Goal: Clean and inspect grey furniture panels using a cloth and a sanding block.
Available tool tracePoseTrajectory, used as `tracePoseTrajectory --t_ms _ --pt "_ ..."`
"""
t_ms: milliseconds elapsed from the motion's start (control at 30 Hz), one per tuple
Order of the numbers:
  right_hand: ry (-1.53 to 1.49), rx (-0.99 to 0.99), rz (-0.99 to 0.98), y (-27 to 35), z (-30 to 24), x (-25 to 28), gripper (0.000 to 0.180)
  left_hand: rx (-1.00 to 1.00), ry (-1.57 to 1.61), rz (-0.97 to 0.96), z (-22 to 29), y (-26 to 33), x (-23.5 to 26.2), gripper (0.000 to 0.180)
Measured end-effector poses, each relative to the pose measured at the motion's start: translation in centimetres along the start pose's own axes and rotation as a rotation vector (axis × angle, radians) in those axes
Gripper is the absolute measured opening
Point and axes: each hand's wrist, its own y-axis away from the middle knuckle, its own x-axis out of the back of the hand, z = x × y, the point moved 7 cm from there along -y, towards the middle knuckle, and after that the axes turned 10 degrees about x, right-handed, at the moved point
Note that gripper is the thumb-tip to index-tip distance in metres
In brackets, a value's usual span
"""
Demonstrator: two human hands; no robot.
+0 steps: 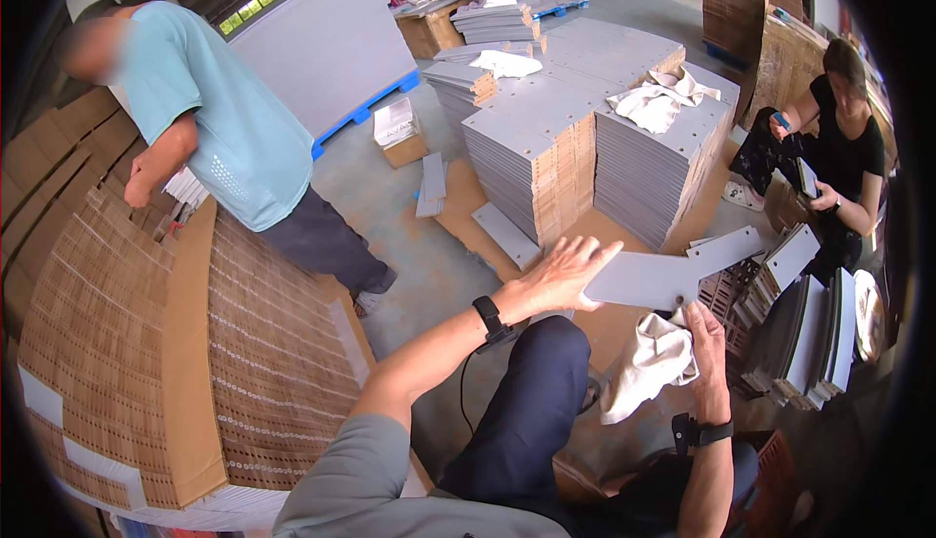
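A grey flat panel (639, 280) with a small hole near its lower edge is held up in front of me. My left hand (564, 277) grips its left end, fingers over the top and thumb at the lower corner. My right hand (706, 341) is closed on a crumpled white cloth (648, 363) at the panel's lower right edge. Most of the cloth hangs down to the left of that hand. Just behind the panel's right end lies another grey strip (726, 250), partly overlapped in view.
Tall stacks of grey boards (648, 192) stand ahead, a second cloth (663, 99) on top. Upright panels (804, 333) lean at the right, near a seated co-worker (834, 138). Another person (219, 119) stands left beside stacked brown-edged boards (283, 363). A carton (400, 138) sits on the floor.
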Motion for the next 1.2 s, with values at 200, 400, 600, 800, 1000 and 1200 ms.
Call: tracePoseTrajectory --t_ms 200,400,600,800,1000,1200 --pt "0.196 -0.007 0.014 -0.3 -2.8 0.6 0.046 0.837 0.281 0.093 -11.2 4.4 -7.4 0.108" --pt "0.179 -0.075 0.081 1.2 -2.1 3.5 0.040 1.238 0.286 -0.082 -15.1 7.0 -18.3 0.116" --pt "0.161 -0.073 0.106 1.5 -2.4 4.5 0.039 1.322 0.168 -0.169 -16.3 7.2 -21.7 0.125" --pt "0.235 -0.021 0.122 3.6 -3.4 6.0 0.034 1.295 0.232 -0.230 -13.7 6.7 -24.6 0.129" --pt "0.153 -0.051 0.123 3.8 -3.0 5.6 0.028 1.293 0.211 -0.141 -12.6 5.9 -20.9 0.120" --pt "0.018 -0.004 0.182 4.2 -6.0 5.2 0.022 0.764 0.568 -0.257 -6.7 15.0 -19.6 0.067"
